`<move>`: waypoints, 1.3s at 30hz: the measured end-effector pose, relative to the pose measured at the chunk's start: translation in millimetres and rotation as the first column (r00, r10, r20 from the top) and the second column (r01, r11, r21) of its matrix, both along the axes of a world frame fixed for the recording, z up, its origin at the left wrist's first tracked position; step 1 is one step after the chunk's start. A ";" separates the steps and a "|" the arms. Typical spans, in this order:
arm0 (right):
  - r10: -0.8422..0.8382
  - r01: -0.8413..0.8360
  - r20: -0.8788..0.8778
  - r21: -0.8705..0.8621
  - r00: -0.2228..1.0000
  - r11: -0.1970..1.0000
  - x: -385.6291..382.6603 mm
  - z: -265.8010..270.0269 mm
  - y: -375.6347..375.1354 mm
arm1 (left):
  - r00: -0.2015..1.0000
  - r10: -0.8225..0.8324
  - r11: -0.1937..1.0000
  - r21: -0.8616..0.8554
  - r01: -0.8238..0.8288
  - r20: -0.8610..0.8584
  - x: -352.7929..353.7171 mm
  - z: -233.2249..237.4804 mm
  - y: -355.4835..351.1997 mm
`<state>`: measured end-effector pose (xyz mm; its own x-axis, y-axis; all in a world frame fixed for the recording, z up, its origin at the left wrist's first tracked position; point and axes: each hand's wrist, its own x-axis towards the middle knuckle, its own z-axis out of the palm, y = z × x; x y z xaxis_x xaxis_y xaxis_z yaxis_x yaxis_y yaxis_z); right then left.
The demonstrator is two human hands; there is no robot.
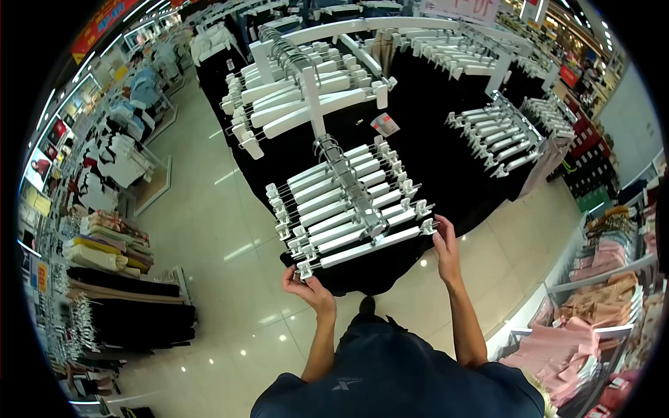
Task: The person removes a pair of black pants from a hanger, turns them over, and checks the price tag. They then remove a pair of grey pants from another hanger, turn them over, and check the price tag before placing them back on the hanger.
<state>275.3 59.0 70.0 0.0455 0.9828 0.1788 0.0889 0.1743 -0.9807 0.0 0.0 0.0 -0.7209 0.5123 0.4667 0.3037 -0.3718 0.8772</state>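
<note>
The frontmost white clip hanger hangs from a metal rack arm, with black garments below it. At its left end, my left hand is closed with thumb and fingers at the white clip. My right hand is closed around the clip at the right end, thumb and index finger on either side. Fingertips of both hands are partly hidden by the clips and dark cloth. Behind this hanger, several similar white hangers line the same arm.
Another row of white hangers hangs farther back on the white rack frame. A paper tag lies on the black cloth. To the right are more hangers and pink garments; clothing racks stand left across the tiled floor.
</note>
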 end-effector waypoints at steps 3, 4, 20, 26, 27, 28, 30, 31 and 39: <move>0.053 -0.050 -0.031 0.094 0.998 0.994 -34.3 -7.0 39.6 | 0.993 -0.021 0.993 -0.114 0.008 -0.117 -31.7 7.3 33.0; 0.074 -0.071 -0.042 0.084 0.996 0.994 -26.4 -4.9 35.0 | 0.988 -0.038 0.995 -0.102 0.023 -0.150 -27.1 1.9 28.0; 0.135 -0.106 -0.120 0.219 0.984 0.970 5.2 29.8 29.2 | 0.940 0.256 0.959 -0.065 -0.277 -0.224 44.6 92.4 3.1; 0.271 -0.257 -0.183 0.099 0.945 0.961 73.3 49.3 63.4 | 0.972 0.152 0.987 -0.022 -0.159 -0.181 114.0 143.7 -0.5; 0.329 -0.328 -0.274 0.051 0.904 0.943 85.7 57.0 69.2 | 0.974 0.142 0.988 -0.036 -0.151 -0.178 127.3 147.3 -2.4; 0.348 -0.342 -0.308 0.077 0.885 0.937 95.0 65.6 73.2 | 0.980 0.116 0.990 -0.061 -0.127 -0.160 138.2 148.5 -6.7; 0.385 -0.366 -0.361 0.123 0.849 0.923 109.7 75.3 82.0 | 0.977 0.103 0.992 -0.056 -0.115 -0.184 156.7 152.9 -9.9; 0.396 -0.370 -0.361 0.141 0.845 0.918 117.0 77.1 84.9 | 0.975 0.095 0.993 -0.056 -0.108 -0.199 164.5 154.5 -12.2; 0.103 -0.036 -0.374 0.181 0.922 0.983 146.4 102.2 58.3 | 0.982 -0.116 0.972 -0.219 0.082 -0.148 187.2 125.3 -36.8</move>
<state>421.7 117.3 172.2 0.0754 0.9433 0.3234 -0.3035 0.3306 -0.8936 187.2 -36.8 125.3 -0.5872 0.6762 0.4449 0.4165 -0.2189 0.8824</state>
